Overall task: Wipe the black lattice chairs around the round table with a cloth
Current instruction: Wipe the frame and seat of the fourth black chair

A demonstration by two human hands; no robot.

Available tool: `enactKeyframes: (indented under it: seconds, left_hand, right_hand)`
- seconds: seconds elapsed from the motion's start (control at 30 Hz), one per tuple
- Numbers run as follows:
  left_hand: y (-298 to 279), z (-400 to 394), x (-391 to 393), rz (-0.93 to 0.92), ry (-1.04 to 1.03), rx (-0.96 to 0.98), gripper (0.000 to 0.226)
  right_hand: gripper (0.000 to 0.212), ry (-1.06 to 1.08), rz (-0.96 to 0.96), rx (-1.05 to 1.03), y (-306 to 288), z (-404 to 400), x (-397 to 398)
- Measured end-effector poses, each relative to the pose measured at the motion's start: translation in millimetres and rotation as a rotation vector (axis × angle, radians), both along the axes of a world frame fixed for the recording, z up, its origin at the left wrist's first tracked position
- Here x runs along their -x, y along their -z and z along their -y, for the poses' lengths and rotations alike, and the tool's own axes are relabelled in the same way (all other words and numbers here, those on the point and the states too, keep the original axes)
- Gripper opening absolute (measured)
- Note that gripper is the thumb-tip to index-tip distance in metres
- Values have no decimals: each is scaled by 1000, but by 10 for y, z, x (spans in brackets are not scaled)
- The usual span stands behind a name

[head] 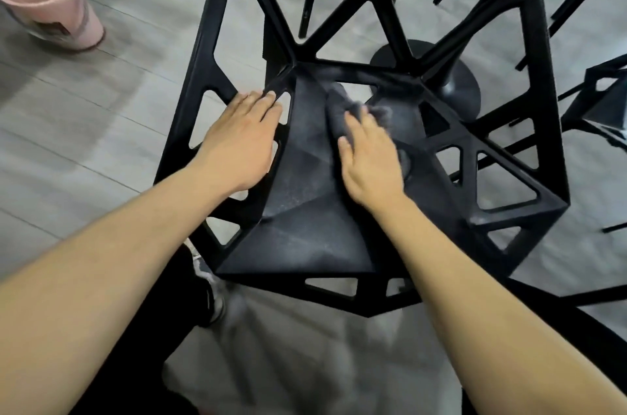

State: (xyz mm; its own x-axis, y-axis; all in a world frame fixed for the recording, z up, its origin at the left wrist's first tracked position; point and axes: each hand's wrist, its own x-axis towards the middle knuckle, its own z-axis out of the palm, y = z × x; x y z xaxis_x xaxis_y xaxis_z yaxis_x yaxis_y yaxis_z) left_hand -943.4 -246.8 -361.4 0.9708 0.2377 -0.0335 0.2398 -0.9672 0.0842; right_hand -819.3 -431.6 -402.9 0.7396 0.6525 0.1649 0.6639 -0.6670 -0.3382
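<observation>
Right hand point(368, 160) pressed flat on soft dark-grey cloth point(342, 109) | left hand point(237, 143) spread, bracing rigid black plastic lattice chair point(305, 211) seat (likely light; steady at rim).

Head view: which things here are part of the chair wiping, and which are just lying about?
Part of the job:
- black lattice chair, being wiped
- dark cloth, under the right hand
- left hand, resting flat on the chair's left side

Just lying about:
- pink bucket on the floor
- black round table base
- another black chair at the right edge
</observation>
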Motion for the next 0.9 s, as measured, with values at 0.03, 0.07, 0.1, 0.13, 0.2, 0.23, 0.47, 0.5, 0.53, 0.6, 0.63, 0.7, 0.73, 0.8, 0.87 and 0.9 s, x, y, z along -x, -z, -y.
enactKeyframes:
  seconds: [0.03, 0.07, 0.1, 0.13, 0.2, 0.23, 0.47, 0.5, 0.53, 0.6, 0.63, 0.7, 0.73, 0.8, 0.87, 0.9]
  left_hand:
    - [-16, -8, -22, 24, -8, 55, 65]
    - [-45, -14, -54, 54, -31, 119, 66]
    - [-90, -15, -92, 87, -71, 193, 67]
    - [-131, -10, -121, 115, -117, 259, 66]
    - [-155, -4, -134, 129, -154, 306, 64]
    - [-143, -4, -126, 117, -144, 298, 62]
    - [-2, 78, 144, -258, 103, 220, 59]
    - [6, 109, 172, -259, 103, 248, 61]
    - [-18, 145, 198, -222, 75, 302, 62]
    - [-115, 193, 216, -82, -33, 417, 59]
    - [-172, 204, 217, -10, -91, 447, 56]
    - [-258, 218, 189, 77, -167, 475, 55]
    - [-271, 226, 171, 95, -182, 480, 55]
    - [-243, 261, 162, 111, -191, 473, 54]
    - [-189, 334, 162, 94, -167, 454, 51]
    - [-166, 385, 165, 74, -140, 450, 49]
  right_hand:
    - [50, -102, -21, -37, -22, -38, 271]
    - [50, -206, -49, -56, -39, -58, 527]
    - [50, -294, -70, -49, -66, -58, 749]
    - [52, -359, -78, -33, -103, -36, 889]
    - [53, -409, -68, 0, -127, 83, 841]
    - [52, -356, -57, 19, -113, 188, 680]
    - [52, 252, -2, 113, -63, 735, -170]
    - [53, 235, -1, 87, -98, 658, 0]
    - [53, 193, -5, 52, -130, 562, 237]
    - [50, 84, -27, -13, -146, 340, 855]
    - [49, 42, -38, -41, -156, 195, 1212]
    - [51, 8, -67, -127, -148, -110, 1882]
    - [52, 11, -82, -171, -140, -216, 2132]
    - [52, -33, -61, -213, -85, -201, 2271]
    - [50, -89, 2, -199, -17, 54, 2030]
    - [50, -77, 34, -176, -24, 233, 1884]
